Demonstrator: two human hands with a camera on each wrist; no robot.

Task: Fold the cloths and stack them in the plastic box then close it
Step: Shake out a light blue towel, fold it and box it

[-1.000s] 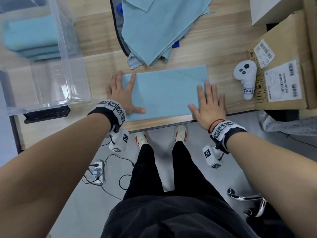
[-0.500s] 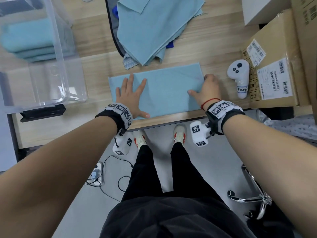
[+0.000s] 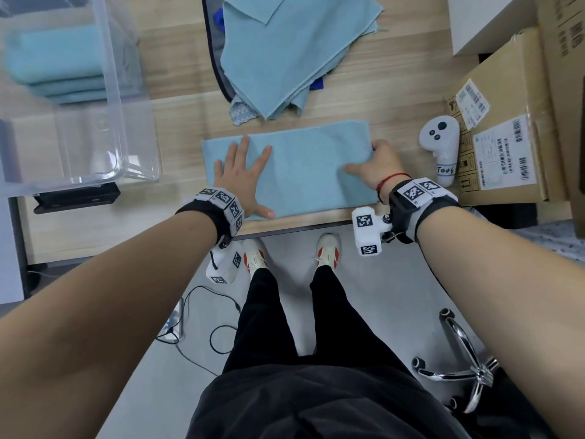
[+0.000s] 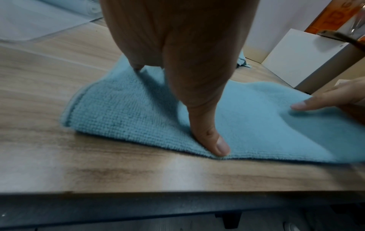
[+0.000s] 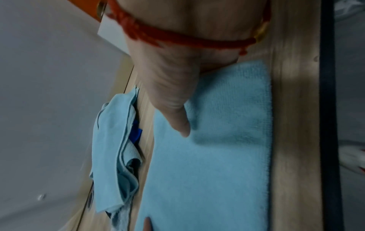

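Observation:
A light blue cloth [image 3: 300, 166], folded into a long rectangle, lies flat near the table's front edge. My left hand [image 3: 243, 179] presses flat on its left part with fingers spread; the left wrist view shows the thumb [image 4: 207, 136] pinning the near edge of the cloth [image 4: 128, 112]. My right hand [image 3: 373, 163] pinches the cloth's right end, thumb [image 5: 177, 112] on top and fingers curled under the edge. The clear plastic box [image 3: 110, 90] stands at the left and holds folded blue cloths [image 3: 53, 68]. A pile of unfolded cloths [image 3: 285, 49] lies behind.
A white controller [image 3: 441, 147] lies just right of the cloth, next to a cardboard box [image 3: 506, 137]. A black device [image 3: 76, 198] sits below the plastic box. A white box [image 3: 487, 20] stands at the back right. The table's front edge runs close below the cloth.
My left hand slid right, further onto the cloth. My right hand went from lying flat on the cloth to its right end and curled round that edge.

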